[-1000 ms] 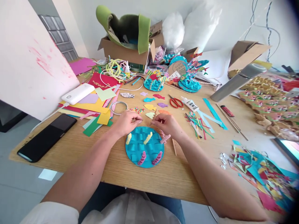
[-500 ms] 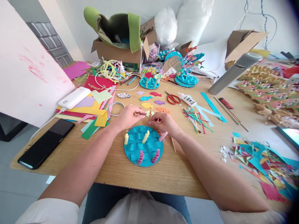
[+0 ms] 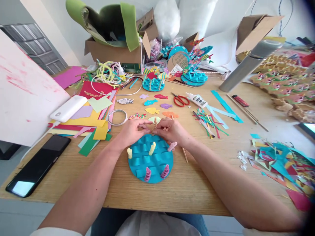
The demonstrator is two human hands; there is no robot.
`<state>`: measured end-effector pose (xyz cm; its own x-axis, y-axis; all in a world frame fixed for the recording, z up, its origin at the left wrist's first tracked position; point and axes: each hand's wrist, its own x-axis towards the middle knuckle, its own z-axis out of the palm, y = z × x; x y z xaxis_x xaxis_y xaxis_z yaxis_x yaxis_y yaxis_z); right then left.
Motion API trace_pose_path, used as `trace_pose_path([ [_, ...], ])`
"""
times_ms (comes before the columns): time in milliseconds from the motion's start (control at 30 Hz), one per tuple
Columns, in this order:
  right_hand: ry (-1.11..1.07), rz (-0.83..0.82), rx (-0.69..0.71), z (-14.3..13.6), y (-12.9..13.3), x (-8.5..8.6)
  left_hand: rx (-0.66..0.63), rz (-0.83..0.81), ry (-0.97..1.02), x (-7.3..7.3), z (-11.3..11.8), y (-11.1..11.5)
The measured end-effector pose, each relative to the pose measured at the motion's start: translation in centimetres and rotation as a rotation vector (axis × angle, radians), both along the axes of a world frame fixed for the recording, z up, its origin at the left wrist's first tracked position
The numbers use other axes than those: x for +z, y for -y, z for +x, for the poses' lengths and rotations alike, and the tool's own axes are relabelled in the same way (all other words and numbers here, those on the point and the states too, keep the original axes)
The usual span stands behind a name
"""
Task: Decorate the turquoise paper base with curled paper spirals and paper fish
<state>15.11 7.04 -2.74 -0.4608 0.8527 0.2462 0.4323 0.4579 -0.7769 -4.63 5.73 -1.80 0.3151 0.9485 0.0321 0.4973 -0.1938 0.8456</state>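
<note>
1. The right hand [image 3: 170, 131] has a narrow grip: its thumb and finger are closed upon the tan coil [image 3: 155, 124], which stands almost upright between the two hands.
2. The left hand [image 3: 134, 132] comes from the other side. Its grip is also narrow, with fingertips near the same coil, but I cannot tell whether they hold it.
3. The tan coil is situated at the far edge of the blue woven disc [image 3: 140, 160]; if its lower end touches the disc, I cannot tell, because the fingers cover it.
4. The disc lies flat on the wooden worktop [image 3: 197, 196], in front of the person. It carries two yellow coils [image 3: 152, 148], one at the left edge and one near the middle.
5. A pink coil [image 3: 172, 146] leans at the right edge, and two purple coils [image 3: 165, 171] stand at the near side.
6. Just to the right of the disc lies a thin wooden stick [image 3: 184, 155], partly hidden by the right hand.
7. Beyond the hands there are paper fish of several colours, among them a yellow fish [image 3: 152, 110] and a blue fish [image 3: 150, 102].
8. Farther to the right are the red-handled scissors [image 3: 181, 100] and, just beside them, a white glue bottle [image 3: 198, 100].
</note>
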Motion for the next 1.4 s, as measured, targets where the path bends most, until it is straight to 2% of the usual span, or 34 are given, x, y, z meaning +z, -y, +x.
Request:
trace_pose_path([
  [267,0.002,0.017,0.028,0.0,0.1,-0.3,-0.02,0.042,-0.045,-0.5,0.2,0.1],
  [800,0.039,0.004,0.022,-0.1,0.4,0.1,-0.017,0.056,-0.11,-0.4,0.2,0.2],
  [1167,0.06,0.039,0.021,-0.2,0.4,-0.1,-0.049,0.128,-0.152,-0.5,0.1,0.1],
  [1400,0.063,0.029,0.019,-0.2,0.4,-0.3,-0.023,0.184,-0.112,0.4,0.2,0.4],
])
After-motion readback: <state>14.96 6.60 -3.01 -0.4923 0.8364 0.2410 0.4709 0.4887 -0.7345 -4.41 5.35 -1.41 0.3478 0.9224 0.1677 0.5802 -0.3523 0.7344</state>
